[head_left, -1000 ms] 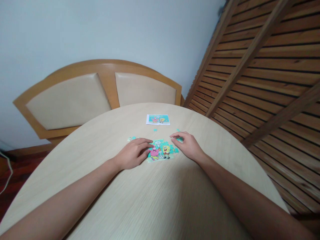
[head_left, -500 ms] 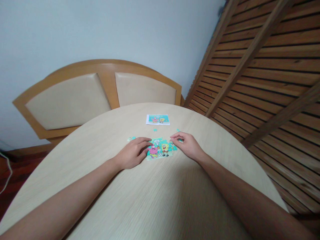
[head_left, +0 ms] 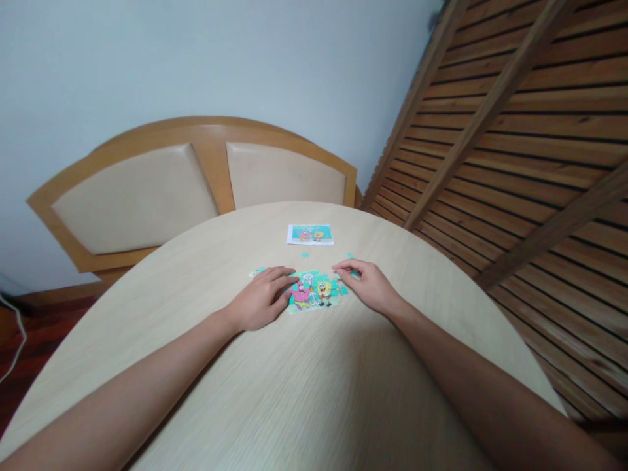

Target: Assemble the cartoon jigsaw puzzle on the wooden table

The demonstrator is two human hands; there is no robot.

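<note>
A partly joined jigsaw puzzle (head_left: 314, 294) lies on the table, teal with a pink, a grey-green and a yellow cartoon figure. My left hand (head_left: 262, 297) rests palm down at its left side, fingers stretched out and fingertips touching that edge. At the upper right edge, my right hand (head_left: 366, 281) pinches thumb and forefinger together on what looks like a small puzzle piece, mostly hidden by the fingertips. One loose teal piece (head_left: 305, 255) lies above the puzzle. Another loose piece (head_left: 350, 256) is just behind my right hand, and some pieces (head_left: 256, 271) show beyond my left hand.
A card (head_left: 310, 235) with the same cartoon picture lies farther back on the round wooden table (head_left: 294, 392). Behind the table stands a padded wooden chair back or bench (head_left: 206, 170). A slatted wooden screen (head_left: 490, 163) rises at the right, and a white cable (head_left: 20, 333) hangs at the left.
My right fingertips have shifted very slightly left and up along the puzzle's edge. My left hand stays almost in place, its fingertips a touch further left.
</note>
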